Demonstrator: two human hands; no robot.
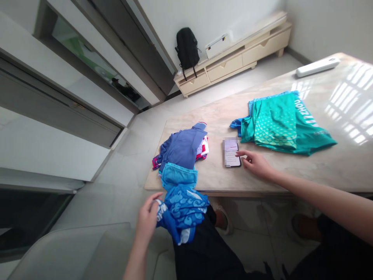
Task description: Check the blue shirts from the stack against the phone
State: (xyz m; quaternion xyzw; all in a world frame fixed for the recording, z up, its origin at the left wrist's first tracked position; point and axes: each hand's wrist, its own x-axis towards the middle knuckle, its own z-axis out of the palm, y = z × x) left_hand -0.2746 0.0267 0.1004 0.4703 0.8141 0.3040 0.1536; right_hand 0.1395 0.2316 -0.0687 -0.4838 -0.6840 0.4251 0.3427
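My left hand point(148, 217) is closed on the edge of a blue patterned garment point(183, 208) that hangs off the near edge of the table point(320, 163) onto my lap. Its upper part joins a pile of blue, red and white clothes point(182, 149) at the table's left corner. My right hand point(255, 162) rests on the tabletop with fingers spread, the fingertips touching the right edge of a phone point(231, 153) that lies flat with its screen lit. A folded teal and blue garment point(281, 122) lies further right.
A white remote-like bar point(317, 67) lies at the table's far edge. A black backpack point(187, 47) stands on a low cream drawer unit point(233, 58) against the far wall. A pale chair back point(72, 249) is at lower left. Sliding doors run along the left.
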